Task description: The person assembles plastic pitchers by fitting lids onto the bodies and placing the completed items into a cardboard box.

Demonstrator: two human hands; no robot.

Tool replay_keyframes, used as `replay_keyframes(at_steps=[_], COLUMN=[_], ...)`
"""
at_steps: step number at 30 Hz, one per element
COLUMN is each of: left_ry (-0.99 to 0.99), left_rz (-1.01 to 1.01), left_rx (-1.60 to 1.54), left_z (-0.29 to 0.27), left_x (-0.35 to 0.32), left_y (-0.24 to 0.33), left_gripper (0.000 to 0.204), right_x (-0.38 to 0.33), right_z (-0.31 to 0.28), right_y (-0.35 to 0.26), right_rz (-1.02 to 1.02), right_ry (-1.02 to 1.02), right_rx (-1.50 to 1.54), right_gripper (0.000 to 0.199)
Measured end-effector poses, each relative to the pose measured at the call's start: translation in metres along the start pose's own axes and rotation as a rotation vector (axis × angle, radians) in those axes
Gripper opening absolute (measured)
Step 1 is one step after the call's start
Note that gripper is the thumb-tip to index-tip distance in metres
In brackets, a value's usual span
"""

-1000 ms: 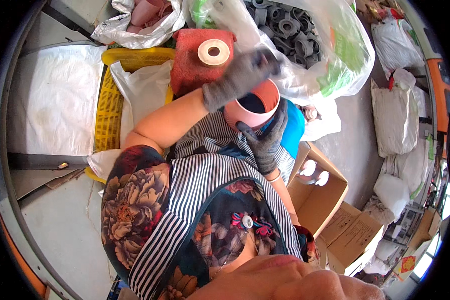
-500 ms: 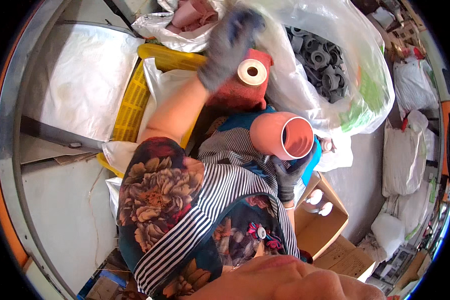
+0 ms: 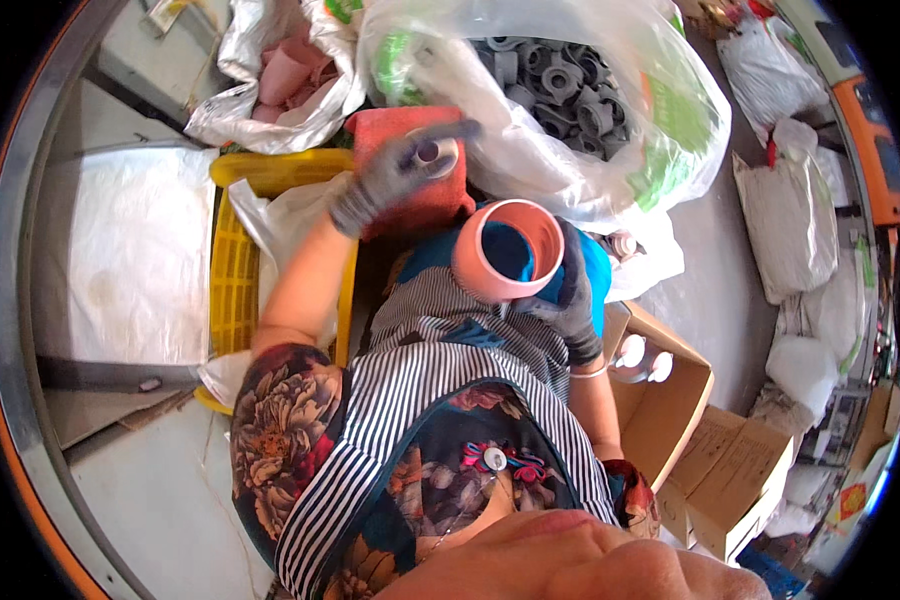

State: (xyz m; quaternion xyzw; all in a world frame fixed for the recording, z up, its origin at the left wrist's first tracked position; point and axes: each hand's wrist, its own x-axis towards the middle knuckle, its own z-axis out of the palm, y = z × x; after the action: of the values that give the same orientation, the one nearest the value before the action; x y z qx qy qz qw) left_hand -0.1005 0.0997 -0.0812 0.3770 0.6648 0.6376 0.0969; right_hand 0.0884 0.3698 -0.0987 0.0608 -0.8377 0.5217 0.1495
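Apparently midway, the pink pipe fitting [image 3: 478,268], plain outside and not set down, sits at one o'clock in the curled right hand [image 3: 574,312], while the left hand [image 3: 382,182], fingers partly extended, overlaps the pale roll [image 3: 448,158] at eleven o'clock from it, grip unclear.

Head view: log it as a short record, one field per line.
Left hand: grey-gloved, at the pale roll, grip unclear
Right hand: grey-gloved, holding the pink fitting
Fitting opening: toward the camera
Under the roll: red cloth
Left side: yellow basket
Beyond the hands: plastic bag of grey fittings
Right side: open cardboard box
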Motion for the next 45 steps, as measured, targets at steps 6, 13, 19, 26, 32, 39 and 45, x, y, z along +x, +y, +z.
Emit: replay_keyframes(at_steps=[6,13,19,26,32,39,45], left_ry=[-0.283,-0.157,-0.093,0.041,0.000,-0.014,0.098], left_rz=[-0.035,-0.202,-0.375,-0.450,-0.452,-0.453,-0.379], left_rx=[-0.366,-0.462,-0.619,-0.693,-0.594,-0.658,-0.819], left_z=[0.080,0.097,0.094,0.086,0.094,0.094,0.106], left_x=[-0.013,-0.026,-0.015,-0.019,-0.010,-0.007,-0.004], left_y=[0.034,0.049,0.040,0.037,0.041,0.060,0.050], left_gripper=[0.046,0.043,0.042,0.045,0.042,0.042,0.051], right_x=[0.044,0.156,0.237,0.261,0.243,0.197,0.110], right_z=[-0.047,-0.067,-0.059,-0.074,-0.044,-0.027,-0.046], right_y=[-0.009,0.014,0.239,0.337,0.290,0.057,-0.078], right_rz=[0.055,0.383,-0.042,0.528,0.332,-0.520,-0.714], right_ry=[-0.628,-0.231,-0.318,-0.280,-0.345,-0.204,-0.054], right_rx=[0.132,0.426,-0.635,-0.893,-0.892,-1.200,-1.083], right_gripper=[0.106,0.045,0.046,0.038,0.029,0.017,0.026])
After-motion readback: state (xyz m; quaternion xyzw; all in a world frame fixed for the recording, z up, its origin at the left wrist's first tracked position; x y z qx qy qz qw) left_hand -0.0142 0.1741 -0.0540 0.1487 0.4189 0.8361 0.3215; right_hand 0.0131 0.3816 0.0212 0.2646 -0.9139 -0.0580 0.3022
